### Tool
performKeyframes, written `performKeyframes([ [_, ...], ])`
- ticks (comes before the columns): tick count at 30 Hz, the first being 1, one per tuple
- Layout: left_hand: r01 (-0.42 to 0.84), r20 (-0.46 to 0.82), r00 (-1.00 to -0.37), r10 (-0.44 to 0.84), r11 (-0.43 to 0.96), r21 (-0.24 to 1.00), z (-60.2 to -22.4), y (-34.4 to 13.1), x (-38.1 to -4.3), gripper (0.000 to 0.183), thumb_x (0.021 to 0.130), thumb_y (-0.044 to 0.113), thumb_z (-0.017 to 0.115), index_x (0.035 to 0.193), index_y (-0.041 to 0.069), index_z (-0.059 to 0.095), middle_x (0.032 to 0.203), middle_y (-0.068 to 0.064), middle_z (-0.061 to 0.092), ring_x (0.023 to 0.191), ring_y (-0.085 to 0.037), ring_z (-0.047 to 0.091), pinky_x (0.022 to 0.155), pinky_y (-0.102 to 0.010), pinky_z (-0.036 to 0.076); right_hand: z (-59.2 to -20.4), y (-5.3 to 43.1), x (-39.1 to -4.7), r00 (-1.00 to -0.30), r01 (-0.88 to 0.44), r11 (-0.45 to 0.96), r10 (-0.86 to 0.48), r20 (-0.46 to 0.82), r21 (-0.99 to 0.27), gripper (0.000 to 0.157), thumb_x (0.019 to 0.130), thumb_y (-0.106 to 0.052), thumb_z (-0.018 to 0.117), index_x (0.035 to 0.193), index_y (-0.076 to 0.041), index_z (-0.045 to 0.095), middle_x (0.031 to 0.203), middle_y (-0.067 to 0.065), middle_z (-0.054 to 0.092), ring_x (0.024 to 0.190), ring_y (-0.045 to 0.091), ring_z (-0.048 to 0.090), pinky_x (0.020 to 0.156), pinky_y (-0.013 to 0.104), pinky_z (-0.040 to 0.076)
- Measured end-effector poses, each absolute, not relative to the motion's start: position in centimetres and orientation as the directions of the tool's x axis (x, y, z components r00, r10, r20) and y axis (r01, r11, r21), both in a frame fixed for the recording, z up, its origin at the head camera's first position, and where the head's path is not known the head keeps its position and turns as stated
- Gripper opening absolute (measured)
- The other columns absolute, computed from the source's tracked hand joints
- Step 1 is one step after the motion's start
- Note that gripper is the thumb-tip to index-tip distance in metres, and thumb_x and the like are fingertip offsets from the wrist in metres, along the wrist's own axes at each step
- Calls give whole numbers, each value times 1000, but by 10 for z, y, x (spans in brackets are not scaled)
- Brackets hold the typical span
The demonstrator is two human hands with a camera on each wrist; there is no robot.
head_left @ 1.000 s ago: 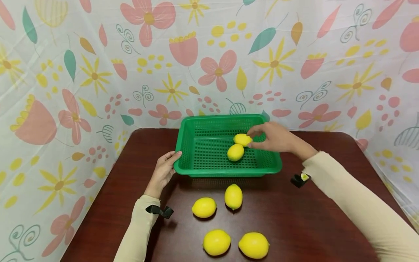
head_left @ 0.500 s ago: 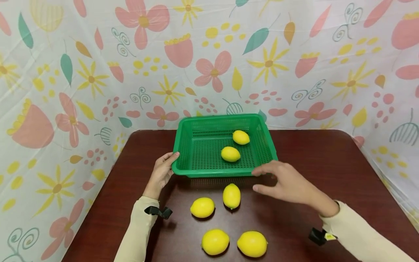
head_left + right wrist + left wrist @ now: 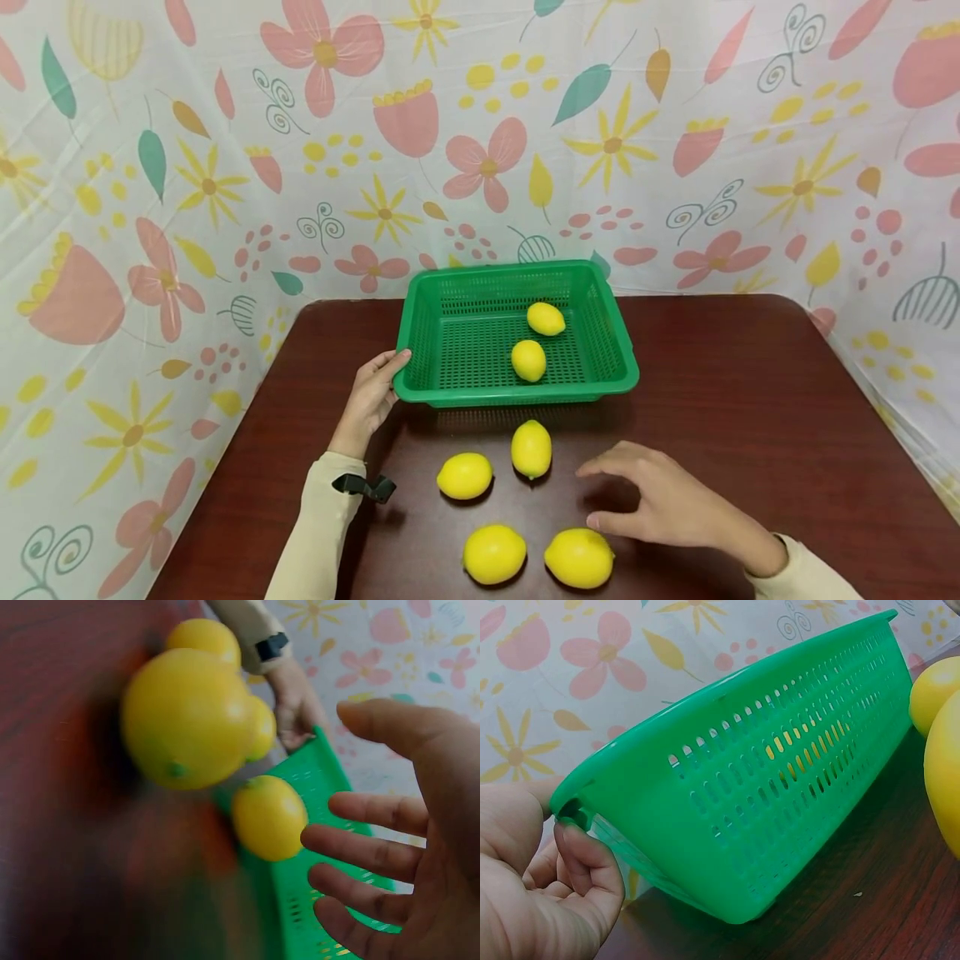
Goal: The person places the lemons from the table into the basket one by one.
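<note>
A green plastic basket (image 3: 517,392) with slotted walls stands toward the back of the table. My left hand (image 3: 372,392) grips its front left corner, thumb over the rim, as the left wrist view also shows around the basket's wall (image 3: 652,817). Two lemons lie inside: one lemon (image 3: 546,318) farther back, another lemon (image 3: 528,361) nearer. In front of the basket are a lemon (image 3: 531,449), a lemon (image 3: 465,476), a lemon (image 3: 494,554) and a lemon (image 3: 579,558). Just right of that last one, my right hand (image 3: 660,500) hovers with fingers spread and holds nothing.
The dark brown wooden table (image 3: 750,392) reaches back to a flowered cloth (image 3: 480,150) that hangs behind and at both sides. A black strap (image 3: 365,486) circles the left sleeve.
My right hand has let go of a lemon in the basket, drawn back over the rim and come down toward the front lemons. The lemons inside have rolled slightly. My left hand keeps its grip.
</note>
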State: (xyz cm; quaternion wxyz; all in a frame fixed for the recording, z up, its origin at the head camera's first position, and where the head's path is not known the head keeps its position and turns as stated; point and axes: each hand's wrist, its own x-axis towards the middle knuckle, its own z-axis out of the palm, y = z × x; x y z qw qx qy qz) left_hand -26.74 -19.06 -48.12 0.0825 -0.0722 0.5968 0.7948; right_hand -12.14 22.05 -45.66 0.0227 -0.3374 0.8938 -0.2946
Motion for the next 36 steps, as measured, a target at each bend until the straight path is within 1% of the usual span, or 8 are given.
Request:
performKeyframes([
  [3, -217, -214, -976, 43, -280, 935, -482, -190, -268, 36, 103, 23, 66, 127, -2, 57, 98, -2, 68, 83, -11, 70, 73, -26, 60, -468, 220, -115, -757, -595, 575, -635, 152, -562, 39, 90, -46, 78, 123, -26, 71, 114, -19, 67, 101, 6, 61, 79, 29, 55],
  [5, -214, -211, -977, 42, -283, 935, -483, -189, -268, 36, 103, 23, 66, 127, -2, 57, 99, -2, 69, 83, -11, 70, 73, -26, 60, -473, 218, -111, -745, -609, 566, -648, 157, -556, 43, 90, -49, 78, 124, -24, 70, 114, -20, 67, 102, 4, 60, 79, 29, 56],
  [10, -205, -202, -979, 41, -282, 937, -484, -187, -267, 33, 103, 23, 66, 125, 0, 59, 98, -3, 69, 81, -11, 70, 72, -25, 59, -482, 213, -100, -715, -654, 558, -677, 175, -511, 49, 88, -57, 76, 126, -27, 69, 115, -22, 65, 104, 1, 59, 80, 30, 56],
  [15, -202, -201, -979, 33, -282, 938, -483, -188, -266, 32, 103, 22, 66, 124, -1, 59, 99, -4, 69, 81, -11, 70, 71, -25, 59, -487, 209, -94, -685, -692, 541, -702, 197, -478, 53, 83, -62, 79, 123, -30, 68, 113, -23, 62, 100, 1, 58, 78, 27, 55],
  [20, -206, -205, -978, 32, -284, 937, -483, -188, -267, 34, 103, 22, 66, 125, -1, 59, 101, -5, 68, 84, -12, 70, 73, -26, 60, -489, 209, -91, -690, -667, 549, -710, 140, -504, 51, 81, -61, 81, 124, -37, 66, 112, -30, 59, 100, -2, 55, 80, 27, 54],
  [23, -209, -208, -978, 35, -277, 938, -483, -188, -267, 36, 103, 23, 66, 127, -2, 58, 100, -4, 69, 84, -12, 70, 73, -26, 60, -490, 209, -89, -696, -645, 560, -711, 98, -521, 47, 83, -61, 79, 124, -42, 66, 113, -32, 59, 101, -4, 54, 82, 28, 54],
  [29, -205, -204, -978, 34, -273, 940, -482, -187, -268, 35, 103, 22, 66, 128, -2, 57, 99, -3, 69, 83, -11, 70, 72, -26, 60, -492, 208, -88, -701, -637, 558, -706, 100, -533, 43, 86, -59, 77, 123, -39, 68, 111, -32, 61, 97, -5, 53, 80, 26, 53],
  [36, -208, -211, -977, 20, -292, 934, -484, -188, -268, 30, 102, 22, 67, 122, 1, 61, 98, -4, 69, 81, -11, 69, 70, -25, 59, -491, 205, -87, -718, -617, 576, -691, 83, -536, 42, 87, -59, 76, 123, -39, 68, 109, -32, 61, 95, -6, 52, 78, 26, 52],
])
